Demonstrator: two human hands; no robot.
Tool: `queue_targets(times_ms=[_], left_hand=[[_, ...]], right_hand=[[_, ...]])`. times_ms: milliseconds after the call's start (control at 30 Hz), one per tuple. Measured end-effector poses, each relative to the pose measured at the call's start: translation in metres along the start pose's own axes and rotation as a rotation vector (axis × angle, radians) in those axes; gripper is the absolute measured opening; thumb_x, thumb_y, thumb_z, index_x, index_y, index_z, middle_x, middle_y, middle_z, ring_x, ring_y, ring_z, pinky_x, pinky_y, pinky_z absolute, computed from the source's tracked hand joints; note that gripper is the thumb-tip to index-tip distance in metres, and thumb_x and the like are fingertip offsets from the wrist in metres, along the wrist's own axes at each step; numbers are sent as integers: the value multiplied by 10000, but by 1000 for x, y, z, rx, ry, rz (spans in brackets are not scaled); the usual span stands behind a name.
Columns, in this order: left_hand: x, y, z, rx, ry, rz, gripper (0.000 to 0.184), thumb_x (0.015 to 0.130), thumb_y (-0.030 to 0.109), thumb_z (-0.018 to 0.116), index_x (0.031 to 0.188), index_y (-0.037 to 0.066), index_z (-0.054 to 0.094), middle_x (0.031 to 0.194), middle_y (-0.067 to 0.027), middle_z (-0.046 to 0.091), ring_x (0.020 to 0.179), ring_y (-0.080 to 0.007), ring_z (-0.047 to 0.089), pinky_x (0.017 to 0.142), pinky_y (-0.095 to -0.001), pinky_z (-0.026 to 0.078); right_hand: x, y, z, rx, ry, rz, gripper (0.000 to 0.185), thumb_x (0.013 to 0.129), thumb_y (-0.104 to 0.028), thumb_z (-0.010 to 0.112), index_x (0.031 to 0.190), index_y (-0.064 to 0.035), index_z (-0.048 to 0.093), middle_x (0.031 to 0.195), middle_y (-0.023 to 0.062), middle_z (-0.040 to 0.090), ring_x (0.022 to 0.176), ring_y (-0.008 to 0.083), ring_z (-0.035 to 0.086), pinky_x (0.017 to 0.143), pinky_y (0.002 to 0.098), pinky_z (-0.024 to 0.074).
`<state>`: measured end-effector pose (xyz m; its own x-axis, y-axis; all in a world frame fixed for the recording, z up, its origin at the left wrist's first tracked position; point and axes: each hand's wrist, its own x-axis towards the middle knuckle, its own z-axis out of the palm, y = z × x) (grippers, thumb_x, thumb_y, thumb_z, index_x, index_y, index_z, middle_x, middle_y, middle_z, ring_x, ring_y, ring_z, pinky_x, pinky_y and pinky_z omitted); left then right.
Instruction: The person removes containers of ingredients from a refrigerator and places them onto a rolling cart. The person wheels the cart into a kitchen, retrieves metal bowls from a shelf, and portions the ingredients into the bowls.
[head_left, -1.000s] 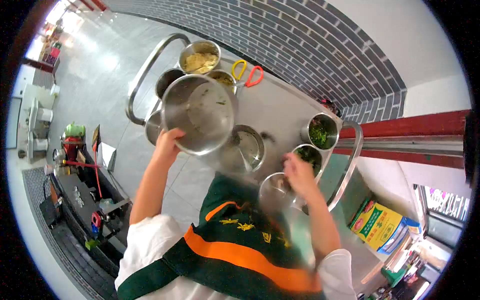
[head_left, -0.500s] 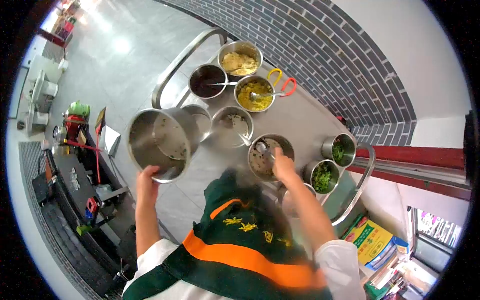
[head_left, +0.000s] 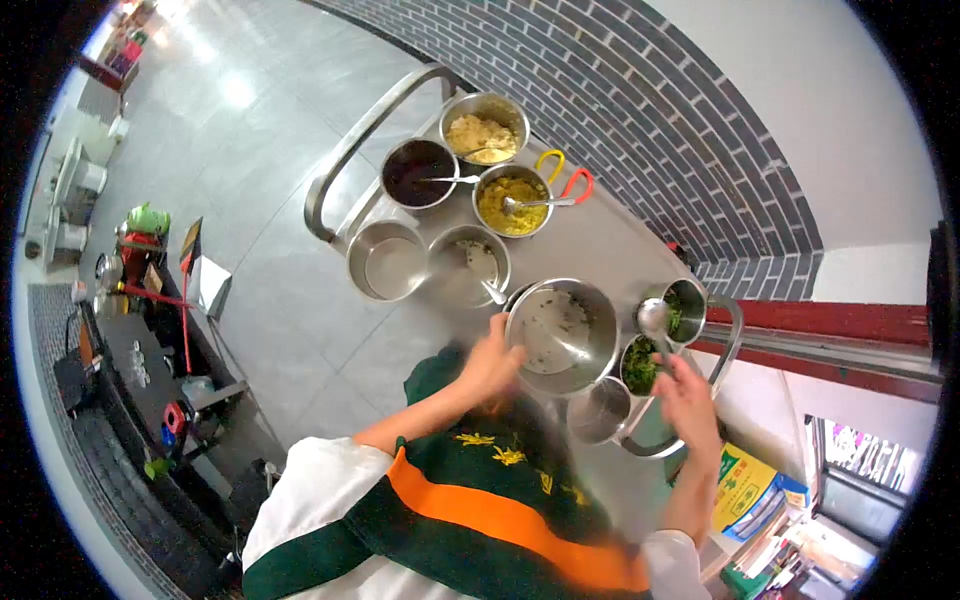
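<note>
My left hand (head_left: 490,367) grips the near left side of a large metal pot (head_left: 605,358), which has pale residue with small green bits inside. The pot sits over the spot of another container, mostly hidden beneath it. In my right hand (head_left: 690,405) is a metal spoon (head_left: 653,318), its bowl above two metal cups of chopped greens. One cup of greens (head_left: 640,367) lies just under the spoon, and the other cup of greens (head_left: 690,300) is behind it. An upright metal cup (head_left: 598,412) stands close in front of the pot.
On the metal cart (head_left: 600,225) stand bowls of yellow chopped food (head_left: 508,205), pale mash (head_left: 480,135) and dark sauce (head_left: 415,180). Two more bowls (head_left: 387,262) are at the left edge. Red and yellow scissor handles (head_left: 577,183) stick out. A brick wall (head_left: 700,140) borders the far side.
My left hand has carried the large pot rightward from beyond the cart's left edge. My right hand has lifted the spoon out of the middle container and moved it right, over the greens.
</note>
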<state>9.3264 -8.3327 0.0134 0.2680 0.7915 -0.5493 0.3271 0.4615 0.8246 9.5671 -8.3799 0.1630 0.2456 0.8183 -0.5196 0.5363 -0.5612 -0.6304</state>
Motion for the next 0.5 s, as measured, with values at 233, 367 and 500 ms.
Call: queue_targets(times_ms=[233, 367, 500], left_hand=[[25, -41, 17, 211, 135, 129, 422, 732, 129, 479, 1080, -3, 280, 737, -173, 565, 451, -218, 569, 437, -324, 470], [18, -52, 3, 166, 77, 39, 493, 748, 297, 528, 1085, 5, 317, 827, -214, 542, 679, -302, 550, 592, -370, 435], [8, -59, -15, -115, -56, -216, 538, 793, 353, 506, 1172, 45, 280, 845, -163, 536, 604, -215, 585, 478, -307, 475]], right_hand=[[38, 23, 85, -323, -25, -394, 245, 729, -71, 511, 971, -39, 481, 885, 182, 482, 790, 362, 503, 665, 421, 412], [51, 34, 104, -391, 17, -371, 218, 705, -23, 520, 918, -35, 476, 853, 157, 509, 778, 339, 512, 660, 399, 409], [61, 33, 108, -538, 4, -349, 206, 706, -23, 515, 906, -24, 466, 851, 161, 511, 761, 347, 520, 646, 413, 421]])
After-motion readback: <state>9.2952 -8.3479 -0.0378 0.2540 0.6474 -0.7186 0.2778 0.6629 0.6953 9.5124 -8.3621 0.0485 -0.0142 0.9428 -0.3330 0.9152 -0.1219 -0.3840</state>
